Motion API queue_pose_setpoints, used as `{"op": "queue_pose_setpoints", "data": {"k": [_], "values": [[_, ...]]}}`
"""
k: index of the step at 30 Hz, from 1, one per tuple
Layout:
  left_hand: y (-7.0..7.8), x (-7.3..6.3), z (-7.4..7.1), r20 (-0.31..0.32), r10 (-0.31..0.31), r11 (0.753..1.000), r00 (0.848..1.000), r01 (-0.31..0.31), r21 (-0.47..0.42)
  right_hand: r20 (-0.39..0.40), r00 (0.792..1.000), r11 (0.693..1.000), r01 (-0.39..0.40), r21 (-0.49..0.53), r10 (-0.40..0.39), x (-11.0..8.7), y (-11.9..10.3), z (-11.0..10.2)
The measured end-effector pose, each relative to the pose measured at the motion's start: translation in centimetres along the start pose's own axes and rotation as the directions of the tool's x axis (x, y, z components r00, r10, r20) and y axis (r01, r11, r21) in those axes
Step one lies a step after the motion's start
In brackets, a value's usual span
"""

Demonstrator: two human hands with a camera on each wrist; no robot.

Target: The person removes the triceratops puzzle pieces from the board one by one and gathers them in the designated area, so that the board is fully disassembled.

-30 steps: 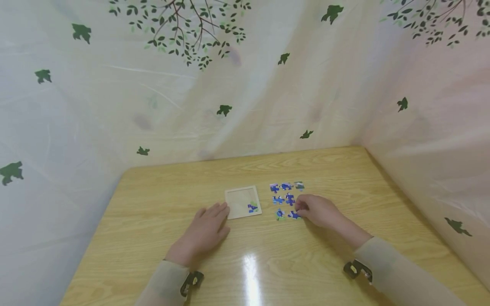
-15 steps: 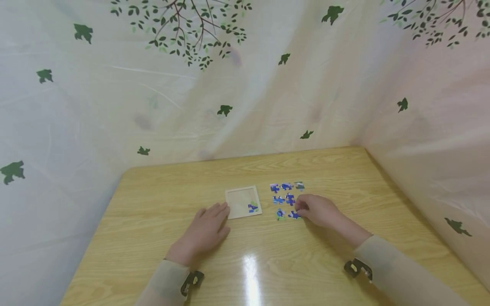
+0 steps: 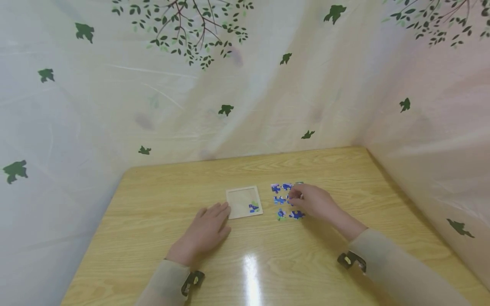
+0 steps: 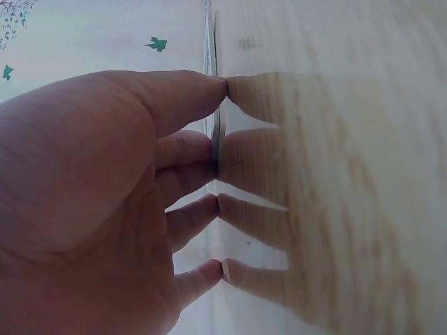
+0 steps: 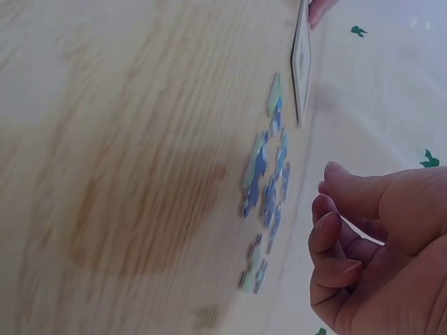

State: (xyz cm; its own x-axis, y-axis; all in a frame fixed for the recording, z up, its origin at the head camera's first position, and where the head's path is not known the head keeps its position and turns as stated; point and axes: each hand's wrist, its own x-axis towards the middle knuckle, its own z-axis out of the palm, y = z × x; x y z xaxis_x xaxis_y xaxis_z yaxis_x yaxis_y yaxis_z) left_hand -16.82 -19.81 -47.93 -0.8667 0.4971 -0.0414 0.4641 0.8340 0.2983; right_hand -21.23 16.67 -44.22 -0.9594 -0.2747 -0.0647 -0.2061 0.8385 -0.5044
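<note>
My left hand (image 3: 206, 227) lies with fingers spread beside a square wooden puzzle tray (image 3: 244, 216), fingertips right at its left edge. In the left wrist view, the left hand's fingertips (image 4: 222, 269) press on the tabletop. A blue and green puzzle piece (image 3: 254, 207) sits in the tray's lower right corner. My right hand (image 3: 315, 202) hovers over several loose jigsaw pieces (image 3: 279, 200), partly hiding those at the right. In the right wrist view, the right hand (image 5: 377, 244) has loosely curled fingers with nothing between them and the thumb, raised above the jigsaw pieces (image 5: 257, 167).
The pieces lie in rough rows on the wooden table (image 3: 172, 187), right of the tray. A pale curtain (image 3: 252, 85) with leaf prints hangs along the back and sides. Both wrists carry small dark camera mounts (image 3: 351, 260).
The right hand has lifted off the lower right piece and shifted up and left over the middle row. That piece now shows fully on the table. The left hand stays put.
</note>
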Motion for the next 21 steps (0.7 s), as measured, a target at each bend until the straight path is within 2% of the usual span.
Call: {"op": "queue_pose_setpoints", "data": {"k": [4,13,21], "values": [[0.0,0.0,0.0,-0.002,0.002,1.000,1.000,-0.002,0.002,-0.017,1.000,1.000,0.012,0.008,-0.012,0.7,-1.4,0.4],[0.1,-0.1,0.0,-0.005,0.001,1.000,1.000,-0.001,0.005,-0.028,0.994,0.995,0.103,0.008,-0.103,2.0,-4.1,2.0],[-0.1,0.0,0.1,-0.011,0.007,1.000,1.000,-0.007,0.020,0.017,0.992,0.992,0.122,0.017,-0.122,2.9,-5.8,3.4]]}}
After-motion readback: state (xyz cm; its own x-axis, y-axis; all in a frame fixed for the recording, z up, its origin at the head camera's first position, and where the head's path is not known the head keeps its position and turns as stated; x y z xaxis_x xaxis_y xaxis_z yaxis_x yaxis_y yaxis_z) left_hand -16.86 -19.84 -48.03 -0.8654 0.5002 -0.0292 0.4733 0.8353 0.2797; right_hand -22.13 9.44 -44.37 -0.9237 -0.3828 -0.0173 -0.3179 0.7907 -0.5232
